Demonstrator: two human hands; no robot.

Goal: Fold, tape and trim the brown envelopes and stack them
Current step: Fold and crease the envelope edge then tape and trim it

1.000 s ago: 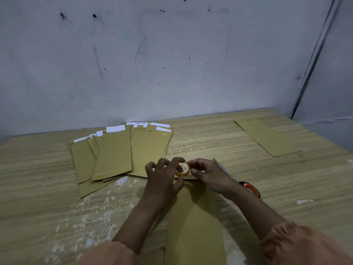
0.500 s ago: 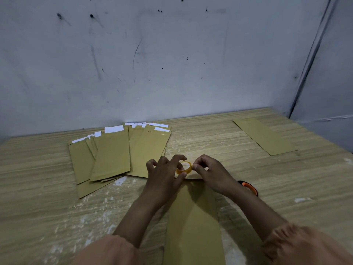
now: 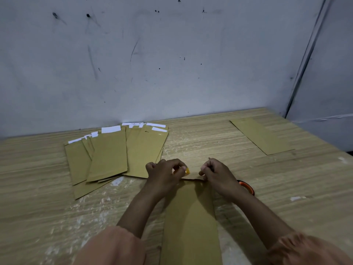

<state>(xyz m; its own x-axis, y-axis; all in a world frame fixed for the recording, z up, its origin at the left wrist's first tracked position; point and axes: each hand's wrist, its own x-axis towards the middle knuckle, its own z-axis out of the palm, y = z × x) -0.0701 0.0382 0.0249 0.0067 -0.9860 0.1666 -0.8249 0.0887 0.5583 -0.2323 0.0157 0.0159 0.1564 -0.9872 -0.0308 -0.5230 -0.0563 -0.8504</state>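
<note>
A long brown envelope (image 3: 191,222) lies lengthwise in front of me on the wooden table (image 3: 248,169). At its far end my left hand (image 3: 164,174) grips a small orange-yellow tape roll (image 3: 186,171). My right hand (image 3: 215,173) pinches the pulled-out end of the tape a short way to the right, just over the envelope's far edge. The clear tape between the hands is hard to make out. A fanned pile of brown envelopes (image 3: 114,152) with white strips at their tops lies at the left rear.
Orange-handled scissors (image 3: 247,186) lie just behind my right wrist, mostly hidden. A single brown envelope (image 3: 261,136) lies flat at the far right. A grey wall (image 3: 172,64) runs along the table's back edge.
My hands have drawn apart: the right hand moved to the right, away from the roll. The left hand now covers most of the roll.
</note>
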